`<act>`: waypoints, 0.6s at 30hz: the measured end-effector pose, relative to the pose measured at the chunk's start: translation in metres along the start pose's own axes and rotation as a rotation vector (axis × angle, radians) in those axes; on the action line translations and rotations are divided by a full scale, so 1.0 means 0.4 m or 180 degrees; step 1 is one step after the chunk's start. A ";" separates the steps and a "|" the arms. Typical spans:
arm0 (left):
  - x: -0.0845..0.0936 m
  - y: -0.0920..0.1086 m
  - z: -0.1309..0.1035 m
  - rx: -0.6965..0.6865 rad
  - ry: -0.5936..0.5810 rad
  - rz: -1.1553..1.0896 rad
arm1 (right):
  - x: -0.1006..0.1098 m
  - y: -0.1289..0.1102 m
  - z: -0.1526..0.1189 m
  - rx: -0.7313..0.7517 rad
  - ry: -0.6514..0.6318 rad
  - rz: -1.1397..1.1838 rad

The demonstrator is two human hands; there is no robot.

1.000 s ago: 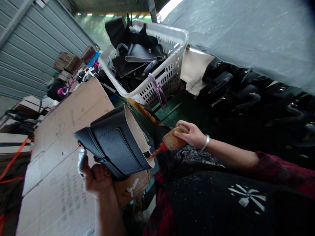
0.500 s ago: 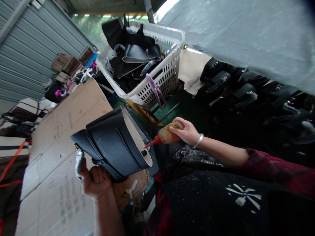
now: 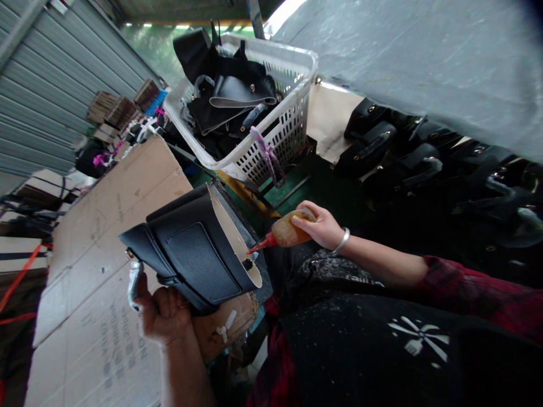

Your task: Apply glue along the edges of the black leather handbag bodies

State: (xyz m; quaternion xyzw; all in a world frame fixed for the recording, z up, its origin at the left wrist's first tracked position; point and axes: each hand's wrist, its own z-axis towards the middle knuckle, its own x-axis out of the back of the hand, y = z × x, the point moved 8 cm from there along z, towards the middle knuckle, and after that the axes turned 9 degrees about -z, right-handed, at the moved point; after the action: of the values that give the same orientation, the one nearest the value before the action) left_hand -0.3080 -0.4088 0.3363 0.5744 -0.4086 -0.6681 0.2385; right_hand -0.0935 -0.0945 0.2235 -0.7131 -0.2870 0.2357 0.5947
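A black bag (image 3: 199,254) lies tilted over the cardboard, its pale inner edge facing right. My left hand (image 3: 165,314) is closed on the bag from below, beside the wrapped silver handle (image 3: 134,282). On the right, my right hand (image 3: 318,226) grips an amber glue bottle (image 3: 288,230) with a red nozzle. The nozzle tip points left at the bag's pale edge, close above a small dark piece (image 3: 246,264). Whether the tip touches the edge cannot be made out.
Flat cardboard (image 3: 89,282) covers the surface at left. Behind the bag stands a white basket (image 3: 292,107) of black bag parts. Several black bags (image 3: 373,147) lie at right beneath a grey sheet (image 3: 403,62). Stacked pieces (image 3: 106,107) are at far left.
The view has shifted very slightly. Both hands keep their holds, and the nozzle remains by the bag's edge.
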 end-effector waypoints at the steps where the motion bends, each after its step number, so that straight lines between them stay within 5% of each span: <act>1: 0.000 0.000 0.000 -0.0009 0.0005 0.0003 | -0.004 0.003 0.000 -0.0021 -0.0051 0.0004; 12: -0.012 0.005 -0.003 -0.0089 -0.0140 0.0242 | 0.003 -0.018 -0.026 0.0127 -0.0494 -0.0251; 18: -0.003 0.002 0.000 -0.0030 -0.0099 0.0131 | 0.029 -0.013 -0.021 0.0169 -0.0024 -0.0320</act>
State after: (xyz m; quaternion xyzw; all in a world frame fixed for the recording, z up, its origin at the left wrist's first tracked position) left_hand -0.3079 -0.4082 0.3377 0.5542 -0.4208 -0.6738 0.2486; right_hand -0.0798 -0.0918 0.2301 -0.6808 -0.3183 0.2157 0.6235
